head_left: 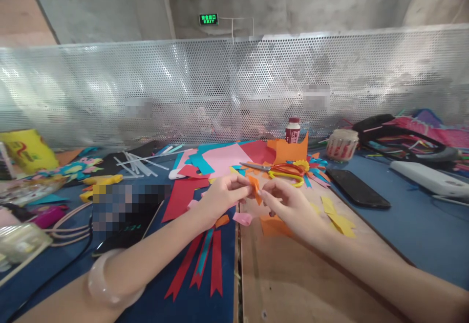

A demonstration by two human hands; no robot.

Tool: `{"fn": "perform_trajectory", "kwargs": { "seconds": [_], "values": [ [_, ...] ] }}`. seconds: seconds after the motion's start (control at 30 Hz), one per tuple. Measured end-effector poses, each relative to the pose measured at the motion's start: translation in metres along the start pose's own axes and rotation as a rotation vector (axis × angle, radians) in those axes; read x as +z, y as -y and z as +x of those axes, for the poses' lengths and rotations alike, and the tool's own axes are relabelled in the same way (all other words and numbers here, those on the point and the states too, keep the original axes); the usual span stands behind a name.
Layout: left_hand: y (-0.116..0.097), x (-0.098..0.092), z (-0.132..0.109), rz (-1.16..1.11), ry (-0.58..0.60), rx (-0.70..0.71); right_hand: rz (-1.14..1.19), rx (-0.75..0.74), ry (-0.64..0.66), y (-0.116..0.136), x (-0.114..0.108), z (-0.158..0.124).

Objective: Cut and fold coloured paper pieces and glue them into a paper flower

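Between my two hands is a small folded piece of orange paper (254, 186). My left hand (227, 193) pinches its left side, and my right hand (282, 201) grips its lower right edge with thumb and fingers. Below them lie a pink paper strip (242, 218), an orange paper scrap (222, 221) and a larger orange sheet (274, 226), partly hidden by my right hand. Red ribbon-shaped strips (216, 264) with notched ends and a blue strip (204, 252) hang toward me. Just beyond my hands rest scissors (286, 170) with red and yellow handles.
A phone (359, 187) lies at right, near yellow paper pieces (340, 220). Another dark phone (128, 230) is at left. A bottle (292, 130) and a jar (342, 145) stand at the back, before a perforated metal screen (220, 83). White sticks (137, 164) lie at back left.
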State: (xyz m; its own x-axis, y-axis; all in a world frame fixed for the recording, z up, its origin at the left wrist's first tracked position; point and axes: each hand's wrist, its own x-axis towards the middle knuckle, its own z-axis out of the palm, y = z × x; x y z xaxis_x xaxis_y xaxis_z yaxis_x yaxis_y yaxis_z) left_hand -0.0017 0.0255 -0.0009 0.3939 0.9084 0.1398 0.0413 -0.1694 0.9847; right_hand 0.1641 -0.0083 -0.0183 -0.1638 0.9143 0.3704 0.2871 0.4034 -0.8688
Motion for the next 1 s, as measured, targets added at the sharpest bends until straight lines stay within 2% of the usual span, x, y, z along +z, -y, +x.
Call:
{"fn": "perform_trajectory", "kwargs": {
  "seconds": [0.13,0.33,0.43,0.63,0.8,1.0],
  "values": [
    [-0.004,0.002,-0.003,0.084,-0.001,0.007,-0.033,-0.022,0.005,-0.001,0.0,0.0],
    [-0.001,0.0,-0.001,0.118,-0.012,0.021,0.165,0.127,0.119,0.002,-0.001,0.0],
    [-0.001,0.0,-0.003,0.089,0.021,0.016,0.229,0.171,0.166,-0.002,-0.001,0.001],
    [-0.003,0.003,-0.006,0.032,0.084,0.027,0.28,0.18,0.192,-0.008,0.003,0.0],
    [-0.003,0.004,-0.006,0.044,0.077,0.029,0.359,0.233,0.202,-0.006,0.002,-0.001],
    [-0.001,0.004,-0.005,-0.052,0.066,0.016,0.351,0.181,0.305,-0.011,0.002,-0.001]
  ]
}}
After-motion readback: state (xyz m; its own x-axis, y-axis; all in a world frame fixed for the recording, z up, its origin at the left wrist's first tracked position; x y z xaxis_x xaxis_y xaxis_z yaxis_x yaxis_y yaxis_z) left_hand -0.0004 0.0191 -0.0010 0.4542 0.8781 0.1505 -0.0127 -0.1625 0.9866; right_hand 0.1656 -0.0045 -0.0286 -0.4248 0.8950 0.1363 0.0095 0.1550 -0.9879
